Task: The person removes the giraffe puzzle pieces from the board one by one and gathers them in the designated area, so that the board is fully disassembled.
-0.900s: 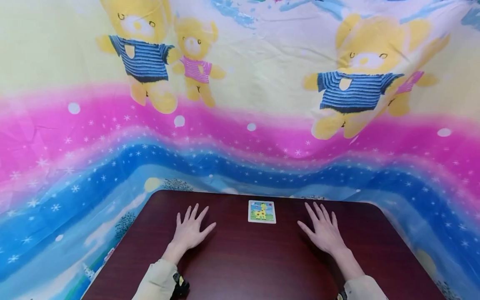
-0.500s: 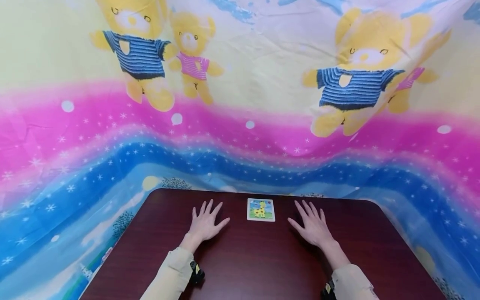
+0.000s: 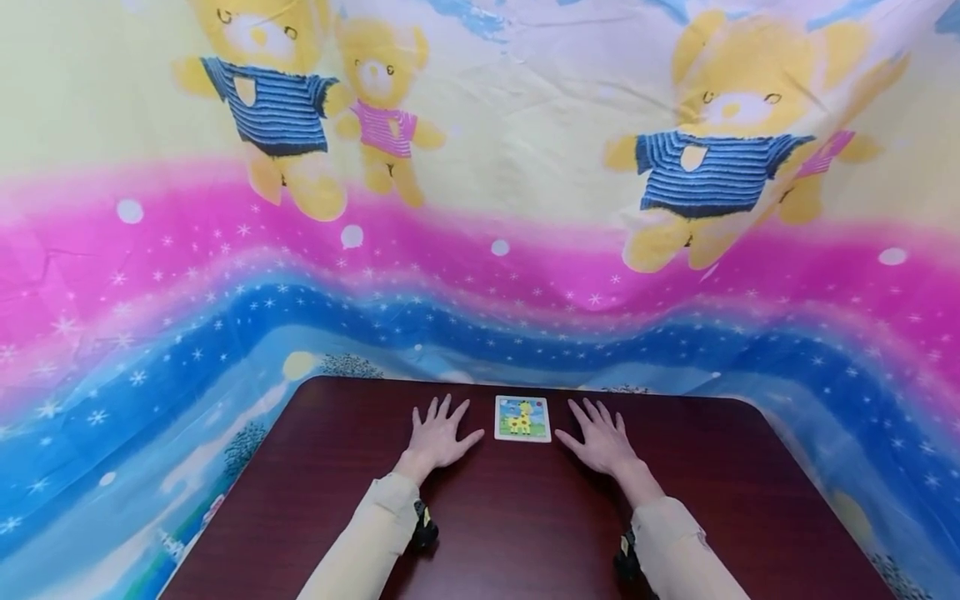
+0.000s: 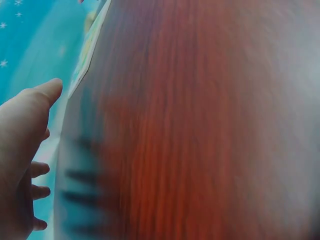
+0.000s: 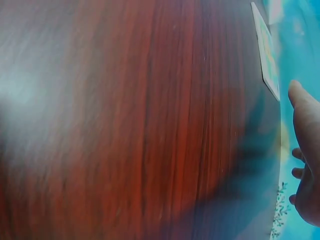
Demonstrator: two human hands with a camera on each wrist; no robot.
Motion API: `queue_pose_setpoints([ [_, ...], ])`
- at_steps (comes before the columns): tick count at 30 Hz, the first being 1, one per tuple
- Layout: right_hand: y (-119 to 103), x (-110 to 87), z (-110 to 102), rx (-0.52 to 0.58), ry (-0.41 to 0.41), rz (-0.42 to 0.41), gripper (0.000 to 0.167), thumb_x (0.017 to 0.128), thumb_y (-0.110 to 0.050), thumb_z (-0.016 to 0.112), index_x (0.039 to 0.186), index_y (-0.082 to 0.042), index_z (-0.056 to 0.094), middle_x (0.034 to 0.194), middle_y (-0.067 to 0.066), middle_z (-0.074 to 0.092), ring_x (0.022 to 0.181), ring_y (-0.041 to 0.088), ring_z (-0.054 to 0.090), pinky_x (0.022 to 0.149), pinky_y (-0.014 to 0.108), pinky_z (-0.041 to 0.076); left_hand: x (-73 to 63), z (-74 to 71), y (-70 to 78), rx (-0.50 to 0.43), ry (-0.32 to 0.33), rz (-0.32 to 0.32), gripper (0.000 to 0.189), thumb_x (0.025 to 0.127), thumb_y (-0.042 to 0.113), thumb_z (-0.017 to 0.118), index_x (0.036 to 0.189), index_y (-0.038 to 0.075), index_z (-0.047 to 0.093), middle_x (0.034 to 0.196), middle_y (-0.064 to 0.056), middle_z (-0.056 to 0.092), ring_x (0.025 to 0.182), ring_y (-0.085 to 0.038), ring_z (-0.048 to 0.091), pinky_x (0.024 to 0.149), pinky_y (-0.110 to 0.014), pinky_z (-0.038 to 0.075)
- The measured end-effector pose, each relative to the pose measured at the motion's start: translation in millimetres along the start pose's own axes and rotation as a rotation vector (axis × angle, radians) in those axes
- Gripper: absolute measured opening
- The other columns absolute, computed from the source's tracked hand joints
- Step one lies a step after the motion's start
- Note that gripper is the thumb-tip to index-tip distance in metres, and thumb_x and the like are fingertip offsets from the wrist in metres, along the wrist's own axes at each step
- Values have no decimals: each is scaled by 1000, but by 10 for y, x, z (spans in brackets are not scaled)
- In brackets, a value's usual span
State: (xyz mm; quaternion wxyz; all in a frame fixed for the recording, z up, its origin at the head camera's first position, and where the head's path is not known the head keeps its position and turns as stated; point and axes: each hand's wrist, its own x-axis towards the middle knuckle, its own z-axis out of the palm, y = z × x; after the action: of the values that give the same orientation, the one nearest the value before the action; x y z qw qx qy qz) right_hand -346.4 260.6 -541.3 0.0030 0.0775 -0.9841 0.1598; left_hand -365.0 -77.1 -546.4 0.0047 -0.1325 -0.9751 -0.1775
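Both our left hand [image 3: 437,440] and right hand [image 3: 604,443], fingers [image 3: 461,412] spread, empty, have neared the card [image 3: 522,419] from nine and three o'clock: within reach.

Bright, even light from where I'm standing, head view fairly sharp, wrist views hazy: whitish glare on the tabletop [image 4: 200,120], fuzzy shadows toward its far edge.

The square picture panel [image 3: 522,419] has a white border and a printed yellow, spotted giraffe on green ground under blue. It lies flat, face up, near the far edge of the table [image 3: 517,517], between the left hand [image 3: 438,438] and right hand [image 3: 602,442], apart from both.
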Motion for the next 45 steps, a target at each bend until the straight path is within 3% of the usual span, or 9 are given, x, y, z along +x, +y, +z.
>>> queue_pose_setpoints([
  [7,-104,142,78,13,-37,20,81,111,-56,55,174,-10,32,179,30,25,167,57,18,132,79,11,165,103,210,31,-47,2,79,106,64,57,171,22,42,179,-23,32,168,-49,28,132,-77,17],
  [13,-243,178,196,14,-46,2,78,111,-54,58,172,-12,37,178,31,29,166,57,21,131,79,15,186,266,365,38,-64,11,77,107,66,55,171,25,43,180,-20,32,169,-48,26,133,-76,17],
  [19,-304,115,350,36,-71,7,75,109,-53,62,170,-15,42,177,30,31,166,57,22,131,80,16,125,419,381,65,-62,0,75,105,70,54,168,28,47,180,-18,34,169,-48,27,132,-76,19],
  [26,-345,76,398,57,-57,-2,74,109,-49,64,170,-15,42,178,28,31,167,56,21,130,80,16,83,446,324,59,-24,21,75,105,67,55,168,26,48,178,-21,36,168,-51,26,131,-78,20],
  [35,-528,6,380,95,-63,-117,69,107,-46,69,165,-11,52,179,23,32,168,54,22,130,81,17,-197,178,165,105,-24,19,75,105,68,57,166,25,51,179,-19,36,168,-49,27,132,-78,19],
  [45,-765,-143,379,112,-88,-244,69,106,-43,72,163,-9,54,176,21,40,167,51,27,130,79,22,-600,57,-13,79,-41,-2,81,102,71,60,167,24,49,177,-21,39,166,-52,30,129,-81,18],
])
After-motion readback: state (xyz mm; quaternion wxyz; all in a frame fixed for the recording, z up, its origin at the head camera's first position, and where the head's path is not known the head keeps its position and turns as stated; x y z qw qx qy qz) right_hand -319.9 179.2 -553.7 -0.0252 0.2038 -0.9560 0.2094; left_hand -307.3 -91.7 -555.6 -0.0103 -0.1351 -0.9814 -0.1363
